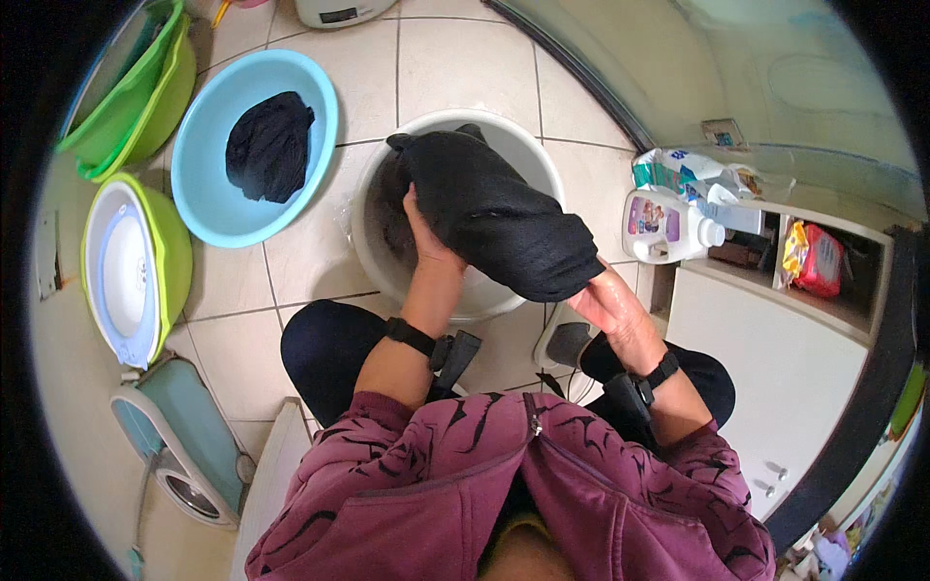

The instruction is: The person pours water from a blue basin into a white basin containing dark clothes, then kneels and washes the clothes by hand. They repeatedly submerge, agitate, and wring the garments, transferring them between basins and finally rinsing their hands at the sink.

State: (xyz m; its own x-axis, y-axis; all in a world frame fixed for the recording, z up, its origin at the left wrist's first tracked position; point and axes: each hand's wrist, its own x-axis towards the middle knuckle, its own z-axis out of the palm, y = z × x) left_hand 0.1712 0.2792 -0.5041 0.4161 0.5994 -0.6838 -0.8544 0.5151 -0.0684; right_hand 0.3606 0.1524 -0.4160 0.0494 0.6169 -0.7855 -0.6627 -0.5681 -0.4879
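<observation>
A black cloth garment [501, 218] is held up above a white basin [541, 163] on the floor. My left hand [434, 243] grips its near left side, with the fingers partly hidden by the fabric. At its lower right end is my right hand [607, 301], wet, with its fingertips hidden at the cloth's edge. Dark contents, perhaps more cloth in water, show in the left part of the basin. To the left stands a light blue basin [207, 174] with another black cloth [269, 149] lying in it.
Green basins [145, 109] and a white and blue baby basin [123, 269] lean along the left wall. A detergent bottle [657, 225] stands at right, beside a white cabinet [755, 363] with a red packet [819, 261] in its shelf. A scale [345, 11] lies at the top.
</observation>
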